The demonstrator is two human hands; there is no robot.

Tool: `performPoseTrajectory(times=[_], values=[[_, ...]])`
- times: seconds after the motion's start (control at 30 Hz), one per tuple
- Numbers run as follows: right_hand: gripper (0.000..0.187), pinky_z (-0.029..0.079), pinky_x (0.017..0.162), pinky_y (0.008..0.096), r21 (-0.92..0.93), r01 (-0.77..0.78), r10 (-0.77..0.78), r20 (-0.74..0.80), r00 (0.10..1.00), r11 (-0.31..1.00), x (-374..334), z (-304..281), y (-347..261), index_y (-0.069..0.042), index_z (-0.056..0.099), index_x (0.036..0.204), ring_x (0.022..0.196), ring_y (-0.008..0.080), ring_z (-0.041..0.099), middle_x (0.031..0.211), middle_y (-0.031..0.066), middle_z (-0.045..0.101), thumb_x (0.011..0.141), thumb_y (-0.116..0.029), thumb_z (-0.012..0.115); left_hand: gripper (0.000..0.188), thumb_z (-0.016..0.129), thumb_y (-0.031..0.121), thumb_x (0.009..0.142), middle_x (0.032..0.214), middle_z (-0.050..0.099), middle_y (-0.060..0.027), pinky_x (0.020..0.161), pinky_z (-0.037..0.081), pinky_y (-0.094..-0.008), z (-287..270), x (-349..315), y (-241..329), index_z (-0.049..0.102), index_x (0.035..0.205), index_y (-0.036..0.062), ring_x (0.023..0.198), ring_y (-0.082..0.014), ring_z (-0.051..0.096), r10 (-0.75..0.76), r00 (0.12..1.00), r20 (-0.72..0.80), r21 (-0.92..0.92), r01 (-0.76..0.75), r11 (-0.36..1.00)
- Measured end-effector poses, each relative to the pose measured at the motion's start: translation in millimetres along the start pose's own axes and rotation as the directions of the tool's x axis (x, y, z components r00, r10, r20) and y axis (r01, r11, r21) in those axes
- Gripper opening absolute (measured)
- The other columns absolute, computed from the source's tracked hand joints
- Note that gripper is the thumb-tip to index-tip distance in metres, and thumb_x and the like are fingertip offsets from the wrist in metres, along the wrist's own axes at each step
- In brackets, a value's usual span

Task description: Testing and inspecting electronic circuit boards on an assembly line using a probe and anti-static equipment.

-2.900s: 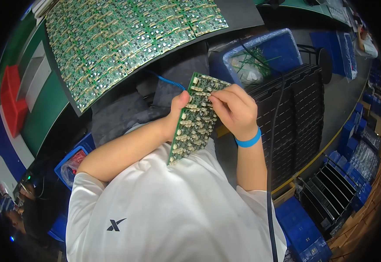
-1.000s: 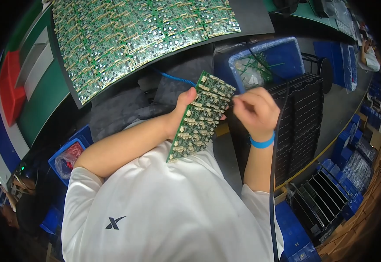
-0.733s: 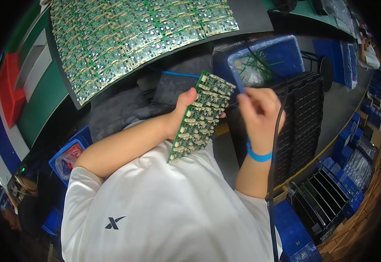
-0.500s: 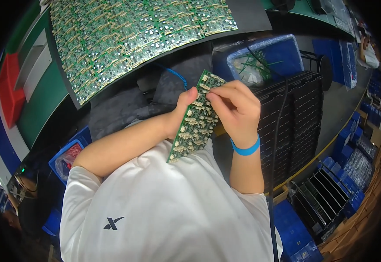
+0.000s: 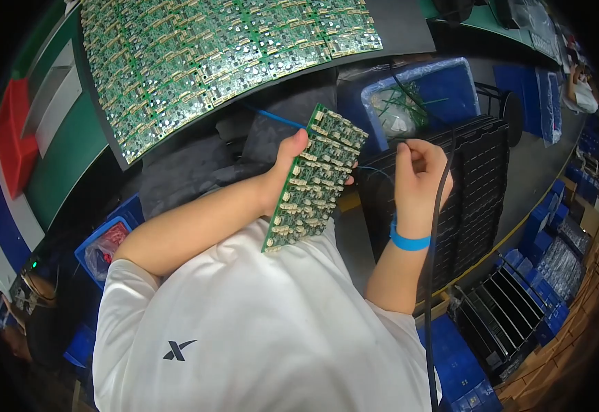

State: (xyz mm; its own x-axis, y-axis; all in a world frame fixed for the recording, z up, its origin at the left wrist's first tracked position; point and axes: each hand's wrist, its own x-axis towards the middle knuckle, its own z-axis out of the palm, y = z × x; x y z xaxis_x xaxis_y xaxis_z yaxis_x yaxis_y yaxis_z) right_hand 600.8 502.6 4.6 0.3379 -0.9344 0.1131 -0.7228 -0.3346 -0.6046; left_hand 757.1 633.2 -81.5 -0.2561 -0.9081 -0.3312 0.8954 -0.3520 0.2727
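Observation:
A green circuit board panel [image 5: 315,184], crowded with rows of cream connectors and small parts, is tilted upright in front of my chest. My left hand [image 5: 282,170] grips it, the thumb on its left edge and fingertips showing past its right edge. Away from the panel on the right, my right hand [image 5: 421,168] is closed in a pinch. A small dark bit shows at its fingertips, too small to name. A blue band [image 5: 409,240] circles my right wrist.
Several similar panels [image 5: 196,62] cover a black mat [image 5: 402,31] on the bench ahead. A blue bin [image 5: 470,89] at right holds green strips [image 5: 413,103] and a plastic bag. Black slotted trays [image 5: 474,185] lie below it. A black cable [image 5: 431,302] hangs past my right arm.
My right hand has drawn away from the panel's upper part, moving right and slightly down, still pinched. My left hand keeps the panel nearly in place, its face turned a little more toward view.

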Motion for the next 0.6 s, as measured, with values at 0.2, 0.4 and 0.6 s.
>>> performPoseTrajectory(times=[0.2,0.4,0.6], values=[[0.01,0.044,0.056,0.0228,0.409,-0.031,-0.024,0.129,0.991,0.912,-20,2,-13,0.0,0.074,0.094,0.062,0.0079,0.057,0.083,0.0055,0.065,0.084,0.001,0.076,0.101,0.04,0.091,0.082,0.131,0.063,-0.0072,0.095,0.051,-0.0388,5,-1,-2,0.052,0.145,0.0125,0.117,-0.0216,0.062,-0.037,0.998,-0.048,-0.022,0.036,0.999],[0.005,0.043,0.062,0.0185,0.652,-0.223,-0.051,0.373,0.926,0.724,-40,23,-56,0.007,0.071,0.091,0.072,0.0046,0.058,0.085,0.0035,0.066,0.087,0.009,0.073,0.103,0.039,0.089,0.086,0.14,0.055,-0.0086,0.111,0.041,-0.0366,3,-6,-5,0.042,0.15,0.0097,0.13,-0.0179,0.053,0.018,0.987,0.158,0.147,-0.041,0.988],[0.004,0.042,0.057,0.0188,0.685,-0.308,0.004,0.407,0.914,0.66,-45,22,-55,0.006,0.071,0.091,0.067,0.0031,0.057,0.083,0.0021,0.065,0.088,0.006,0.073,0.12,0.036,0.092,0.084,0.156,0.031,-0.0148,0.121,0.024,-0.0394,-11,1,-13,0.007,0.162,0.0054,0.147,-0.0245,0.028,0.12,0.986,0.113,0.439,-0.158,0.884]])
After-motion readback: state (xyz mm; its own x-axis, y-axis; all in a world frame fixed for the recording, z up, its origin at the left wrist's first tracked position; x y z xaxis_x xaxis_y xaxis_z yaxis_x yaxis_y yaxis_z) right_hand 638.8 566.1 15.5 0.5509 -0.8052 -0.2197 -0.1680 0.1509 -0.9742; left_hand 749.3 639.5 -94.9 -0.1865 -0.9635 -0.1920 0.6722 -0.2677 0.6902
